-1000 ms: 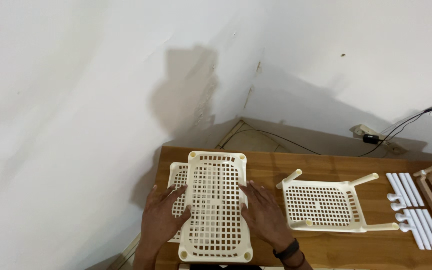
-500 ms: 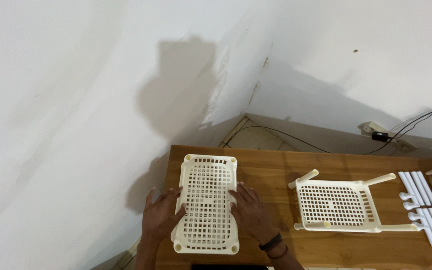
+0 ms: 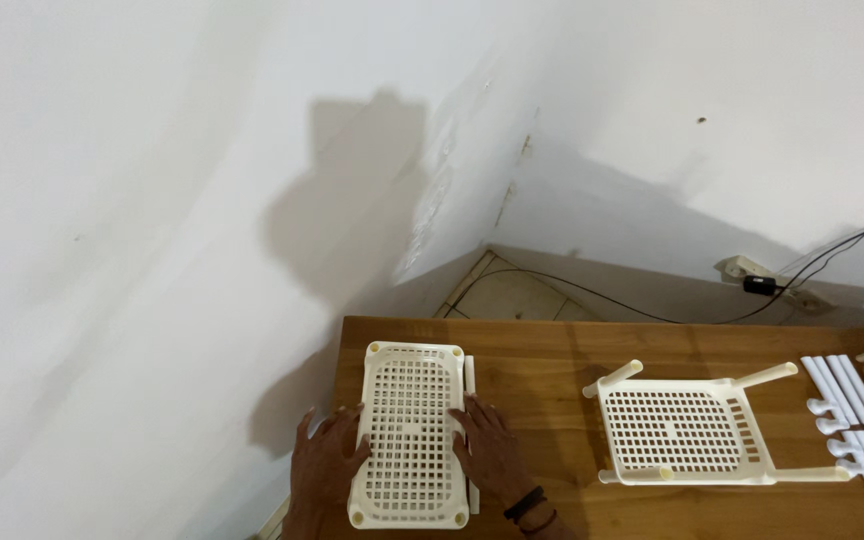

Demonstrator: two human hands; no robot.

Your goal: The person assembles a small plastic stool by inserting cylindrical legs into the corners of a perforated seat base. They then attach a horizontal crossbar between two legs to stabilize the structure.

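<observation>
My left hand (image 3: 324, 462) and right hand (image 3: 490, 458), fingers spread flat, press either edge of the cream perforated plastic shelf panel (image 3: 411, 432) at lower centre, squaring the stack on the wooden table (image 3: 542, 380). Next I'd judge a firmer grip. Further right, a legged cream shelf (image 3: 682, 432), then white tubes (image 3: 852, 425).

**Cream Grids on Brown Wood**

The bench (image 3: 552, 380) is showing warm brown wood grain. On it, the shelf panel (image 3: 410, 445) is showing cream plastic with a square-hole grid. Right of the panel, the legged shelf (image 3: 687, 435) is wearing the same cream lattice. Farther right, the tubes (image 3: 852, 420) are gleaming plain white. Beyond the bench, a black cable (image 3: 592, 295) is crossing the white wall (image 3: 152, 200).
</observation>
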